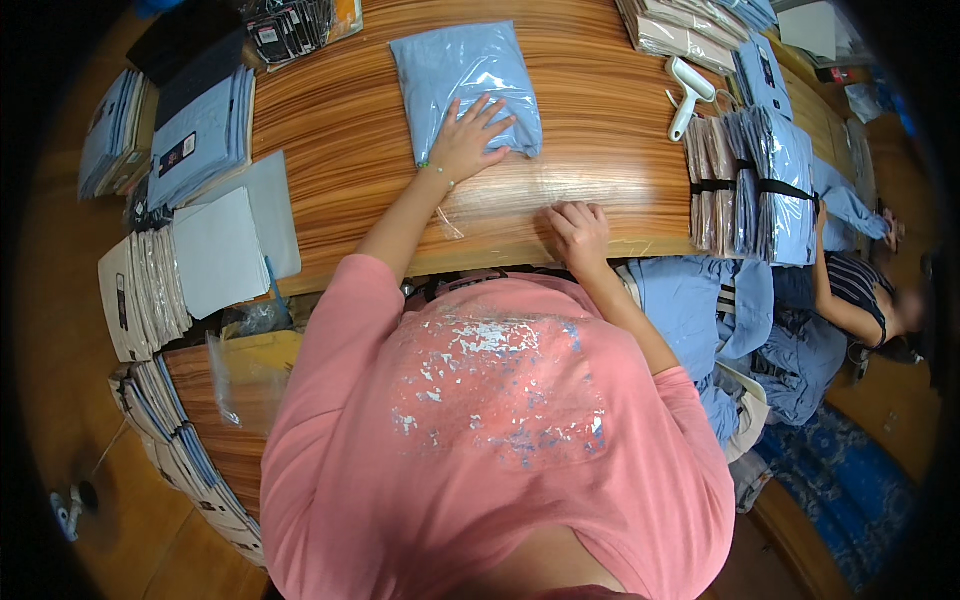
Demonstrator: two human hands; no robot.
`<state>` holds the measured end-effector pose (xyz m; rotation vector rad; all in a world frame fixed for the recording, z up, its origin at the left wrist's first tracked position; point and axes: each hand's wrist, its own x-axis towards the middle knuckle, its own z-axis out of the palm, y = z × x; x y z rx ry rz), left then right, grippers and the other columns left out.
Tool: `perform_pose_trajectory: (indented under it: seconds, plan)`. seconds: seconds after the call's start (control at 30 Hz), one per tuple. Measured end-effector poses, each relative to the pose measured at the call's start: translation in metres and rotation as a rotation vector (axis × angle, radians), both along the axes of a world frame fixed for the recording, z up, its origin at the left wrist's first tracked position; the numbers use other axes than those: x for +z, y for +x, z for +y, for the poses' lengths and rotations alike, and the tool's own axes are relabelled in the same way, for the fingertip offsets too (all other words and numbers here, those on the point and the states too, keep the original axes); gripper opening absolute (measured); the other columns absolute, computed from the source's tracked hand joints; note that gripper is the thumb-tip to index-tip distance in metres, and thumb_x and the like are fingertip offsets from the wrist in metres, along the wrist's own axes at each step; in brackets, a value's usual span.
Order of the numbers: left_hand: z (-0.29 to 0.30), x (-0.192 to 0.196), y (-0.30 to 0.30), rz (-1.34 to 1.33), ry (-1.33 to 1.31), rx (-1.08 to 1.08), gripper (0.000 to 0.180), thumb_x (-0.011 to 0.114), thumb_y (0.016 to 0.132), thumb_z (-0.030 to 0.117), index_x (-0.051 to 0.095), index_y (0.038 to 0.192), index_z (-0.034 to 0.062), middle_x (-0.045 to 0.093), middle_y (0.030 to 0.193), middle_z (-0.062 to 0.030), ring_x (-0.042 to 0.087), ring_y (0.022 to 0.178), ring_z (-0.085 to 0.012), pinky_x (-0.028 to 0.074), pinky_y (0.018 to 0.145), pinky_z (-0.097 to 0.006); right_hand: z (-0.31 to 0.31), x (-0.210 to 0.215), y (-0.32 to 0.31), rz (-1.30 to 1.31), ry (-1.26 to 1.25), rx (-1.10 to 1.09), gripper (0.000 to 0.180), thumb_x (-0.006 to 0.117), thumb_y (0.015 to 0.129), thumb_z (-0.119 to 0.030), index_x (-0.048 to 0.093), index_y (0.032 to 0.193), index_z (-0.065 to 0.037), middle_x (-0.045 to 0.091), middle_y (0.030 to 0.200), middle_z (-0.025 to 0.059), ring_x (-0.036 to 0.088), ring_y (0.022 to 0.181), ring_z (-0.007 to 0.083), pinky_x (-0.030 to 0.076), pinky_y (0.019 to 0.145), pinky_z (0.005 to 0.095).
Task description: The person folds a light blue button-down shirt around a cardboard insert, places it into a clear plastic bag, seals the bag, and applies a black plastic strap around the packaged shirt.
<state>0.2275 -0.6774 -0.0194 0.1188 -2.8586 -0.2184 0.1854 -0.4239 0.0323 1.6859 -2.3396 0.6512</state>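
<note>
A folded light-blue garment (450,70) in a glossy clear plastic bag lies at the far middle of the wooden table. My left hand (470,140) rests flat on its near part with the fingers spread. By the table's near edge, my right hand (580,232) lies on the wood, its fingers curled in and no object visible in them. The inside of that hand is hidden. A small pale strip (450,222) sits on the table below my left wrist.
A white lint roller (690,95) lies at the right, beside strapped bundles of bagged garments (785,180). Stacks of bagged blue garments (205,140) and white sheets (222,250) stand left. Loose blue cloth (675,300) hangs below the right edge. Another person (850,290) is at far right.
</note>
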Motion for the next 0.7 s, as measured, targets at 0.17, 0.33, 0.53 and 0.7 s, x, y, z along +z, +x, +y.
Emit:
perform_pose_trajectory:
  seconds: [0.17, 0.33, 0.53, 0.7]
  plan:
    - [0.001, -0.003, -0.002, 0.008, 0.046, -0.05, 0.053, 0.052, 0.084, 0.046, 0.045, 0.131, 0.0255, 0.032, 0.144, -0.0009, 0.025, 0.134, -0.0221, 0.016, 0.106, -0.058, 0.015, -0.029, 0.011, -0.044, -0.057, -0.053, 0.021, 0.063, 0.073, -0.01, 0.065, 0.094, -0.012, 0.062, 0.089, 0.0004, 0.056, 0.084, 0.0183, 0.04, 0.071, 0.0334]
    - [0.002, 0.003, 0.002, 0.025, 0.011, -0.077, 0.057, 0.057, 0.08, 0.047, 0.045, 0.131, 0.0246, 0.031, 0.144, -0.0035, 0.025, 0.134, -0.0225, 0.017, 0.105, -0.056, 0.049, -0.03, 0.016, -0.249, 0.018, -0.095, 0.024, 0.062, 0.072, -0.007, 0.064, 0.096, -0.01, 0.061, 0.09, 0.0034, 0.055, 0.086, 0.0229, 0.04, 0.074, 0.0357]
    - [0.01, 0.043, 0.027, -0.27, 0.09, -0.235, 0.037, 0.06, 0.083, 0.031, 0.055, 0.115, 0.0132, 0.049, 0.123, -0.0092, 0.045, 0.114, -0.0255, 0.037, 0.092, -0.042, 0.005, -0.013, -0.037, -0.146, -0.101, 0.002, 0.032, 0.058, 0.071, -0.001, 0.06, 0.102, -0.007, 0.056, 0.104, 0.0104, 0.053, 0.096, 0.0281, 0.04, 0.082, 0.0395]
    - [-0.018, 0.029, 0.101, 0.058, 0.291, -0.086, 0.02, 0.059, 0.081, 0.012, 0.06, 0.1, 0.0056, 0.054, 0.113, -0.0104, 0.051, 0.106, -0.0275, 0.043, 0.088, -0.036, -0.028, -0.028, -0.099, -0.051, -0.039, 0.255, 0.036, 0.057, 0.071, -0.001, 0.056, 0.106, -0.007, 0.053, 0.115, 0.011, 0.049, 0.11, 0.0282, 0.038, 0.091, 0.0436]
